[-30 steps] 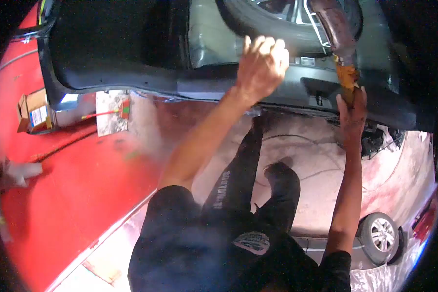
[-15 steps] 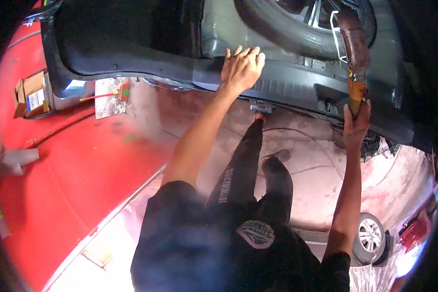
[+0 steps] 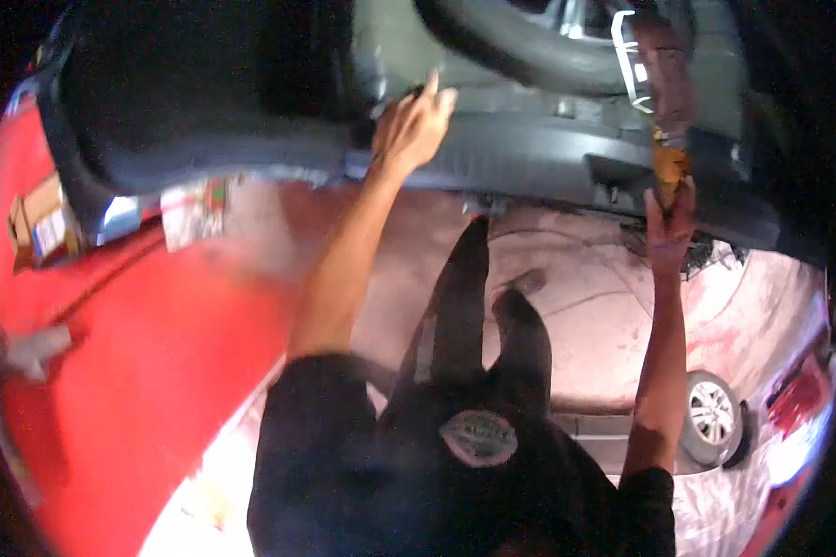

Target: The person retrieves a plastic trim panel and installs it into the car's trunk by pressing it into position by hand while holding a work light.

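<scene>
My right hand [image 3: 671, 223] grips the yellow handle of a work lamp [image 3: 667, 88], held upright. The lamp has a brownish, worn body and a white wire guard on its left side. It reaches over the sill trim of a car's open boot [image 3: 529, 153]. My left hand [image 3: 413, 130] is at the inner edge of that trim, one finger stretched out and the others partly bent. A small dark patch shows between its fingers, too blurred to make out. Beyond the hands lies a spare wheel [image 3: 520, 56] in the boot floor.
A red car panel [image 3: 158, 371] spreads along the left, with an open cardboard box [image 3: 46, 218] near its far end. Black trim [image 3: 204, 102] fills the upper left. A car wheel [image 3: 712, 418] stands at lower right, beside clear plastic sheeting [image 3: 724, 511].
My left hand has moved left along the sill, and one finger now sticks out. The lamp stays in my right hand, tipped slightly left. The view has shifted a little and blurred.
</scene>
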Available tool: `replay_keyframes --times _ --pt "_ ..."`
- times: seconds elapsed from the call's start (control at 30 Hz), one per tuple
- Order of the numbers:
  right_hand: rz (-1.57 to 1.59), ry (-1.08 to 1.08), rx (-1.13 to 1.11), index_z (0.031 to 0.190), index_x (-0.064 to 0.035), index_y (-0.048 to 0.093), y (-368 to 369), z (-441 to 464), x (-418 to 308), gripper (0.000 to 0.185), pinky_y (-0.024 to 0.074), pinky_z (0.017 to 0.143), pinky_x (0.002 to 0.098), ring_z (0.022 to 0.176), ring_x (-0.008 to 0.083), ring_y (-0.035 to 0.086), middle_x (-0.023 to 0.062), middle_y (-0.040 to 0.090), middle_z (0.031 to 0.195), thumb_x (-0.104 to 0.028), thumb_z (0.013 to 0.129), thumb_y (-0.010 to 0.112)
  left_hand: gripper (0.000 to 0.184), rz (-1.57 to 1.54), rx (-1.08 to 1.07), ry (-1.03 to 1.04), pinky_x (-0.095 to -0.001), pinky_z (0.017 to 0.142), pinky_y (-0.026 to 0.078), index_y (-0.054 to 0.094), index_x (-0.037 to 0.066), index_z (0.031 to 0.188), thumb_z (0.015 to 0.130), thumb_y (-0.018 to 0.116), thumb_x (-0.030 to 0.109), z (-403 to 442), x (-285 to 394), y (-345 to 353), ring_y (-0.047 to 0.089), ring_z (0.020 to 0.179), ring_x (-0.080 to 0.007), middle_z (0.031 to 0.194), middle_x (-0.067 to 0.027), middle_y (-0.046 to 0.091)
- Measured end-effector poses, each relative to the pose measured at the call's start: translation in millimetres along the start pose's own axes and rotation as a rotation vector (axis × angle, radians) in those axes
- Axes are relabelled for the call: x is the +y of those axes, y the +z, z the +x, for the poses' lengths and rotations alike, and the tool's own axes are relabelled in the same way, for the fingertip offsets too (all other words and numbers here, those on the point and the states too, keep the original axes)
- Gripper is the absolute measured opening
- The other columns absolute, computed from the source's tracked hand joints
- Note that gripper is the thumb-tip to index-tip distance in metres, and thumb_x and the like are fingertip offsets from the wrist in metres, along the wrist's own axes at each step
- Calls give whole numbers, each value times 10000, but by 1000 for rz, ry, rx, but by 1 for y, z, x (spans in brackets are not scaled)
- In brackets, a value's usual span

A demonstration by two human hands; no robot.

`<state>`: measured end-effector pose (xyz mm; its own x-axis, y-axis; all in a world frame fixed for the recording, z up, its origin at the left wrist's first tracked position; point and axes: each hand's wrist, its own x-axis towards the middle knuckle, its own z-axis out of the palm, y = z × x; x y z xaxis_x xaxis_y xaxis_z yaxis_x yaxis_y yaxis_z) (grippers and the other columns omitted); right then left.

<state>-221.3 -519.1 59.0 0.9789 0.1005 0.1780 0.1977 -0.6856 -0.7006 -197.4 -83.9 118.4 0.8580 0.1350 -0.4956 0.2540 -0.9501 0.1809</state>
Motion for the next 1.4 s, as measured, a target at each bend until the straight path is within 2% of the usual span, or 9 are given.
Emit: replay_keyframes --times 0.27,0.5,0.73,0.77,1.03,1.17,1.3,1.33,1.4 --pt "162 149 -5 1327 15 555 -15 9 -22 511 519 938 373 1031 275 661 161 671 1184 -219 923 762 587 -57 43 104 -527 1059 445 540 -41 1439 1083 409 407 15 4 19 627 1160 -475 1250 -312 659" --pt "358 393 175 1216 -12 591 -47 8 -21 376 524 808 379 879 218 657 127 700 966 -177 915 744 419 -243 452 980 -539 1057 442 661 -40 1225 1055 504 309 36 235 -20 614 1200 -430 1320 -282 637" --pt "411 475 312 1228 -3 575 -50 5 -12 397 535 755 355 820 241 681 147 719 967 -189 917 738 574 -257 136 661 -649 1145 331 459 -24 1495 1040 497 323 47 320 89 587 1263 -466 1214 -254 695" --pt "371 459 310 1227 -1 573 -55 13 -2 400 537 752 355 817 240 683 148 720 961 -185 917 744 559 -272 417 871 -672 1132 327 469 -35 1481 1047 475 318 57 322 110 583 1261 -483 1232 -277 684" --pt "19 352 400 1225 -2 569 -77 0 -19 419 540 727 396 799 280 699 163 716 954 -200 906 757 527 -139 82 758 -648 1127 354 511 -20 1462 1054 448 308 49 320 92 586 1256 -433 1255 -231 687" --pt "225 670 464 1211 9 573 -125 -27 -44 398 499 690 357 752 234 615 127 655 895 -188 904 732 507 -163 4 803 -639 1120 368 505 1 1472 1058 458 290 50 323 88 586 1249 -431 1284 -250 666" --pt "142 749 508 1149 14 592 -164 -62 -44 321 412 626 287 711 114 469 22 542 816 -125 890 722 497 -210 186 1069 -576 1052 422 513 -21 1440 1031 524 261 32 374 68 585 1208 -412 1306 -252 621" --pt "71 750 502 1198 11 586 -167 -72 -35 394 497 629 358 669 192 606 139 634 771 -200 897 730 520 -226 198 1110 -589 1087 399 493 -28 1456 1027 534 265 29 396 59 542 1281 -428 1373 -258 581" --pt "69 757 494 1170 10 603 -183 -75 -35 354 489 625 341 659 173 582 122 627 769 -144 881 737 576 -257 309 1178 -612 1130 358 452 -36 1489 1033 531 307 22 437 40 483 1361 -459 1428 -274 547"
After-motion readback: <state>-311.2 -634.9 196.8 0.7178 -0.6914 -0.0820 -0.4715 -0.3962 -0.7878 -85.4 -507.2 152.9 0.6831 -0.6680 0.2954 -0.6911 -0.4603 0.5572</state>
